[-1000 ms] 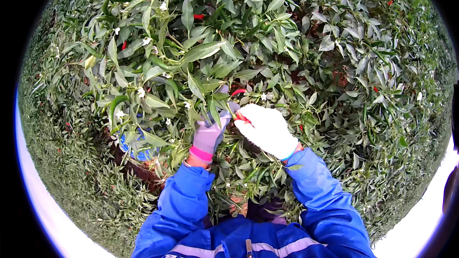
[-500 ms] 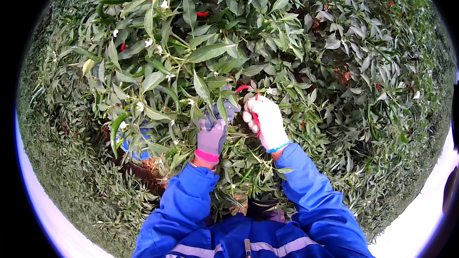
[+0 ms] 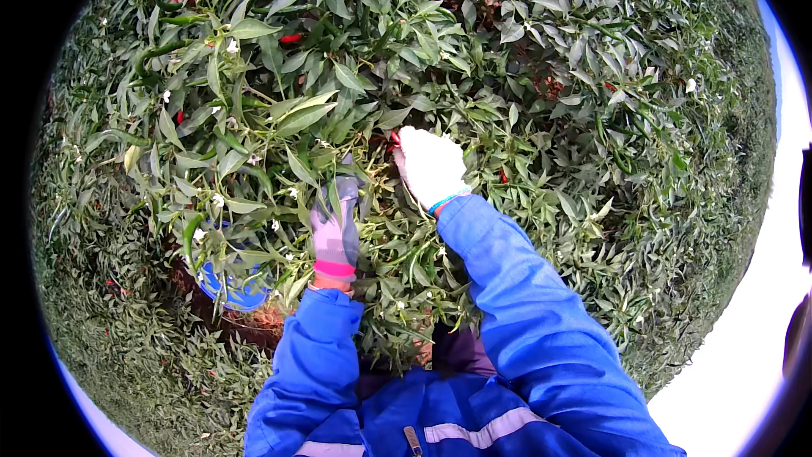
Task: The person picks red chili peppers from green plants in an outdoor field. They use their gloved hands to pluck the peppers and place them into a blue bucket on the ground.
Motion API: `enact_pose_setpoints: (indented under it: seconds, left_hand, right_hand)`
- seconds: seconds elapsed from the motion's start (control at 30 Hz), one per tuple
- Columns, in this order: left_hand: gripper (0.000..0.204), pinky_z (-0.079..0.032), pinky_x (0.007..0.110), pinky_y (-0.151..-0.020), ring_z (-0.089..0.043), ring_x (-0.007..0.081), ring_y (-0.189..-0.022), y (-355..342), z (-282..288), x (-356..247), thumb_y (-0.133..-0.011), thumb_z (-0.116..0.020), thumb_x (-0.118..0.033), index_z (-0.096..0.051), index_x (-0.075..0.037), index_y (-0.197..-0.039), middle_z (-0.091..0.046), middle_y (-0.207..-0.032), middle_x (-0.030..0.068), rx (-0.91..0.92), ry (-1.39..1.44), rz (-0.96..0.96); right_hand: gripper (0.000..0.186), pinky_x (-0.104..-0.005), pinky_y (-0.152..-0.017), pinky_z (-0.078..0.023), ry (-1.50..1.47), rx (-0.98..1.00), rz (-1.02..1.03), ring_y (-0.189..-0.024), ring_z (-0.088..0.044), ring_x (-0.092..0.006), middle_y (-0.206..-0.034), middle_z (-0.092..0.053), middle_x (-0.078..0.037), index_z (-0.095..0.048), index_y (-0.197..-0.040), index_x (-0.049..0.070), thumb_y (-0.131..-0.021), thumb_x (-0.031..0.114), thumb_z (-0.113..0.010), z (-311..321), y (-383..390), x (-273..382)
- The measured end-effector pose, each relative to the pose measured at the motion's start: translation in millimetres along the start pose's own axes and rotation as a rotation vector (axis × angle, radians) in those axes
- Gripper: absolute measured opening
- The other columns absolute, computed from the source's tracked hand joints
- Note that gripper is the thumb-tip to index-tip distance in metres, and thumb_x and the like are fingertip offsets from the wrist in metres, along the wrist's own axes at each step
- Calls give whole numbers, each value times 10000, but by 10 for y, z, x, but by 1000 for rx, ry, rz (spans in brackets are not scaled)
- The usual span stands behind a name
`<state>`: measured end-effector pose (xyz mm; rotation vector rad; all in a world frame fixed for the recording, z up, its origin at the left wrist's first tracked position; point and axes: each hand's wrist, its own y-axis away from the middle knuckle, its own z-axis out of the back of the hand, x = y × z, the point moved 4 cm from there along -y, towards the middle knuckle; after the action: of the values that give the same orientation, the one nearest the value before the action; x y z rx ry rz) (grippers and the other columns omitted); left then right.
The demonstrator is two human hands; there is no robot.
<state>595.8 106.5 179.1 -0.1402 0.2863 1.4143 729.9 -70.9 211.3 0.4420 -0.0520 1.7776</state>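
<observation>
Amid dense chili plants [image 3: 541,118], curls the white-gloved right grip [image 3: 432,166] around a red chili [image 3: 395,140], showing red only at the fingertips, past the glove's edge. Turns the back of that glove upward, hiding the palm and anything deeper in the hold. Reaches with the lilac-and-grey left grip [image 3: 337,224] up into the foliage, just left of and slightly lower than the right one, with fingers partly covered by leaves; cannot tell whether closed or apart.

Counts out to two gloved hands, two blue sleeves [image 3: 524,279] and one round blue container [image 3: 252,298], low on the left and half screened by stems. Adds at least four other red chilies: one above the left grip [image 3: 292,38], one farther left [image 3: 179,117], one just right of the white glove [image 3: 505,175], one farther right [image 3: 609,86]. Includes several green chilies, among them one hanging just above the container [image 3: 190,237], and at least six white blossoms.

Differs from half a second ago in presenting the back of the right glove instead of curled fingers with red along the palm. Leaves a wider gap between both grips, and places plants and hands farther left in view.
</observation>
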Motion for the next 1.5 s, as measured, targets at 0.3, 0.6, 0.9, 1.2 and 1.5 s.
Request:
enact_pose_setpoints:
  seconds: [0.3, 0.6, 0.9, 1.2, 1.5]
  left_hand:
    - [440, -434, 449, -997, -540, 332, -1165, -50, 15, -29, -872, -501, -56, -530, -86, -1310, -578, -1263, 146, -51, 773, 206]
    - [312, -515, 320, -838, -646, 185, -981, -9, 191, -63, -948, -548, -56, -538, 11, -1253, -653, -1150, 83, -99, 1928, 814]
    - [275, -466, 278, -855, -572, 124, -1054, 337, 1157, -172, -942, -611, -209, -617, -34, -1154, -592, -1257, 82, 42, 2045, 645]
    - [528, -471, 239, -780, -559, 84, -968, 1042, 1722, 61, -921, -651, -207, -477, -46, -1393, -579, -1260, 18, 188, 2052, 577]
    - [218, -450, 230, -656, -537, 54, -776, 1546, 1553, 332, -902, -618, -157, -613, -47, -1091, -603, -886, -22, -66, 1951, 802]
  right_hand:
    - [242, -388, -558, -480, -569, 36, -380, -606, -619, -256, -727, -650, -124, -653, -869, 39, -855, 280, -654, -80, 280, -556]
    - [148, -175, -409, -298, -1667, 178, -690, -482, -418, -45, -658, -508, 59, -621, -1044, 84, -923, 169, -608, -100, 739, -350]
    - [158, -196, -411, -261, -1254, 214, -523, -448, -395, -47, -600, -499, 39, -635, -963, 27, -895, 167, -610, 640, 868, 569]
    - [226, -205, -429, -286, -1470, 661, -469, -475, -411, -57, -630, -519, 25, -641, -1043, -12, -916, 172, -615, 946, 1281, 1995]
    - [184, -227, -555, -425, -894, 639, -94, -619, -522, -51, -753, -624, 15, -692, -1034, 11, -898, 131, -661, 772, 1434, 2518]
